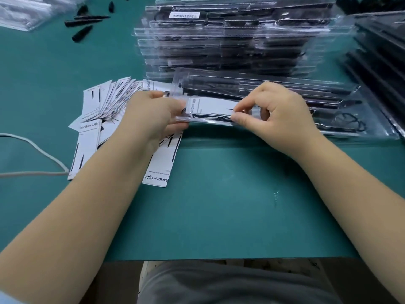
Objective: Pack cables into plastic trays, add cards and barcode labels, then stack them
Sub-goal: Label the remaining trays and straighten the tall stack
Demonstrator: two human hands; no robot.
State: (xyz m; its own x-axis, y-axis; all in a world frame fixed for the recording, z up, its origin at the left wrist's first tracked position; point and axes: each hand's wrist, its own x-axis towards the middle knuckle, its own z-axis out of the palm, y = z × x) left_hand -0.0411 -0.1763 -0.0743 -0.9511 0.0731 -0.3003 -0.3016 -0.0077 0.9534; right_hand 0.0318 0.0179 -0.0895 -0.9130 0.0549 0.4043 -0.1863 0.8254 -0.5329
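A clear plastic tray (274,88) with black cables inside lies across the middle of the green table. My left hand (153,115) grips the tray's left end. My right hand (276,115) pinches the right edge of a white "Grow Light" card (212,106) that lies on the tray's near left part. A loose pile of the same white cards (109,99) is spread to the left of my left hand. Behind the tray rises a tall stack of packed trays (236,40); the top one carries a white barcode label (183,15).
A second stack of dark trays (381,47) stands at the right edge. Black pointed parts (84,25) lie at the back left beside clear bags (24,9). A white cord (37,148) runs along the left. The table's front edge (219,258) is close to my lap.
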